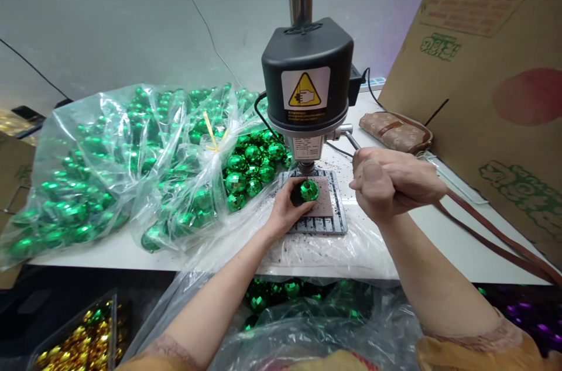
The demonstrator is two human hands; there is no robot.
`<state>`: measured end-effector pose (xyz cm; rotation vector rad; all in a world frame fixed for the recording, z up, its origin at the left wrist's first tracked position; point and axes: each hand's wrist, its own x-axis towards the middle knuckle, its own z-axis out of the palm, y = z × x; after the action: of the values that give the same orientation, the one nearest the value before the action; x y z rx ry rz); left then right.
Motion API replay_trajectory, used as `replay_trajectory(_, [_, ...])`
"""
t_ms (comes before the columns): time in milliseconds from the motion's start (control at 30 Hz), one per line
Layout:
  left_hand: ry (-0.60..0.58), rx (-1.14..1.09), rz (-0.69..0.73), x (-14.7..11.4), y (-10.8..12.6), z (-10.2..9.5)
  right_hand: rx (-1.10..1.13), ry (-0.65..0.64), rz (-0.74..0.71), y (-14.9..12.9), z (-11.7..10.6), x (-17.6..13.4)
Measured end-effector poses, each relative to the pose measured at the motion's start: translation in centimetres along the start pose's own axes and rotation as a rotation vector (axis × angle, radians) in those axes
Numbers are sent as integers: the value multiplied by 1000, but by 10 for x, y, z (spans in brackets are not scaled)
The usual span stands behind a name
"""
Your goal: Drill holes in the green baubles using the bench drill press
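Note:
My left hand (287,207) is closed around a shiny green faceted ball (309,190), thumb and fingers on its sides. The ball sits on a brownish square pad (324,205) over the slotted metal base (340,222) of a small drill press (307,75). Right above the ball is the drill chuck (306,168); whether a bit touches the ball, I cannot tell. My right hand (393,181), shut in a fist, grips the press's feed lever (352,140) at the right of the machine.
Clear plastic bags of green balls (132,166) fill the table's left side. A patterned pouch (395,132) with a brown strap lies at right before a large cardboard box (492,96). Below the table edge are a bag of green balls (292,289) and a bin of gold ones (83,339).

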<state>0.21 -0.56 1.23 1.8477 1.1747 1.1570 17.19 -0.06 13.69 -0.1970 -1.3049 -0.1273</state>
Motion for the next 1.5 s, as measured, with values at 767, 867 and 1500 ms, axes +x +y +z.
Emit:
replay_trajectory(767, [-652, 469, 115, -110, 66, -95, 59, 83, 456, -15, 24, 57])
replay_trajectory(867, [-394, 464, 149, -93, 52, -101, 58, 122, 434, -15, 27, 57])
replay_trajectory(1500, [35, -254, -159, 8, -20, -32, 96, 87, 406, -9, 22, 53])
